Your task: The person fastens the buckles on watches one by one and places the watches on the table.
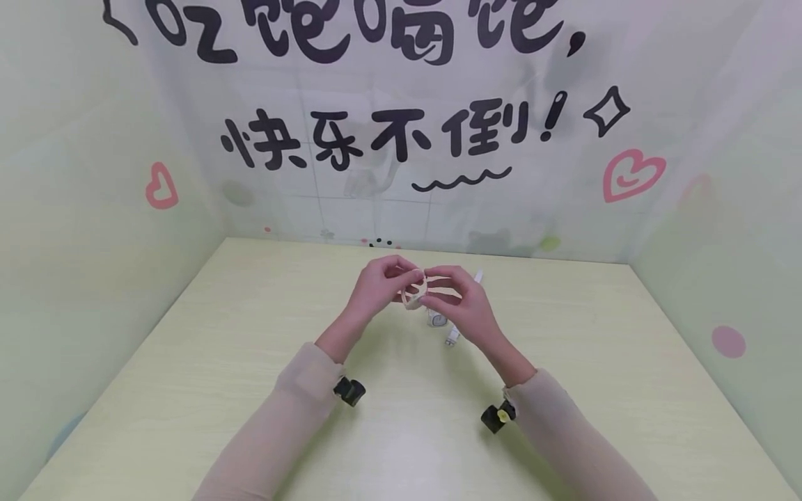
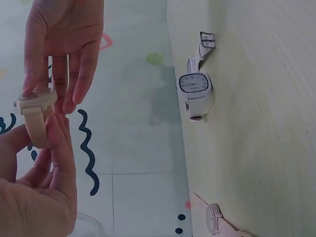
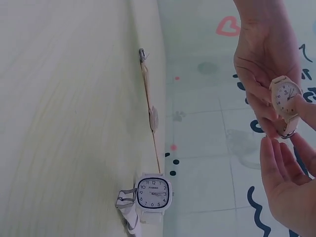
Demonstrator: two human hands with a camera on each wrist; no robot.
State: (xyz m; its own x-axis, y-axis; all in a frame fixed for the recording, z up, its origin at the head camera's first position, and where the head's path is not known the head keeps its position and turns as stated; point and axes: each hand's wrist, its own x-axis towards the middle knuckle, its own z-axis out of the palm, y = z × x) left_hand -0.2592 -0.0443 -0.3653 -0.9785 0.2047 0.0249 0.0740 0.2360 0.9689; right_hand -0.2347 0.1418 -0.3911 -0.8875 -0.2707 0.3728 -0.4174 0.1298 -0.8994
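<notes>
Both hands hold up a cream wristwatch [image 1: 413, 296] with a round white dial [image 3: 285, 97], raised above the table, its strap curved in a loop. My left hand [image 1: 378, 285] pinches the strap between thumb and fingers, as the left wrist view shows. From the other side, my right hand [image 1: 465, 306] grips the watch case, thumb at the edge of the dial. On the table beneath lies a white wristwatch [image 2: 194, 83] with a squarish dark-rimmed dial and buckled strap. A pale pink wristwatch [image 3: 153, 118] with a round case lies near it, mostly hidden in the head view.
The light wood-grain table [image 1: 401, 431] meets a printed backdrop [image 1: 376, 209] at its back edge. Similar printed sheets stand at the left and right sides. A small black camera [image 1: 351, 391] is strapped at each wrist, over beige sleeves.
</notes>
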